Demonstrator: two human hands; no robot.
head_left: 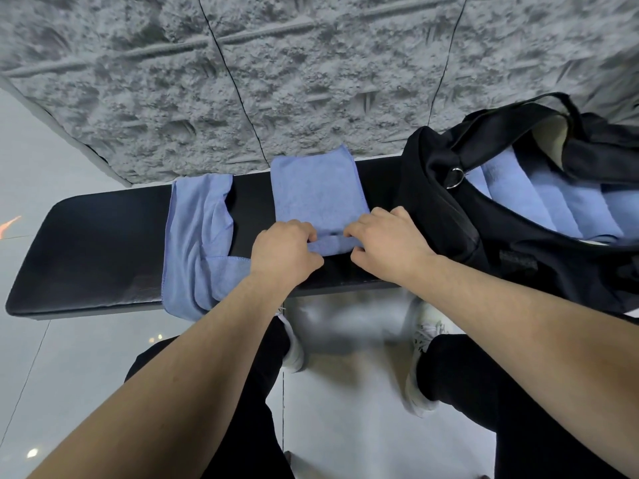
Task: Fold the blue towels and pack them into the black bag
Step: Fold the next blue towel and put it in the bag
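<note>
Both forearms reach over the black counter (pixel 103 236), where the left hand (pixel 281 252) and right hand (pixel 387 243) each hold a curled grip on the near rolled edge of a folded blue towel (pixel 316 191). Another blue towel (pixel 198 243) lies rumpled just left; the black bag (pixel 449 209), rolled towels (pixel 553 205) inside, stands right.

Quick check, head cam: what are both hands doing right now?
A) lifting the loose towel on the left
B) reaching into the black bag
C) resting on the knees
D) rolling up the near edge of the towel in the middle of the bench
D: the left hand and right hand pinch the rolled near edge of the middle towel on the bench, clear of the black bag.
</note>
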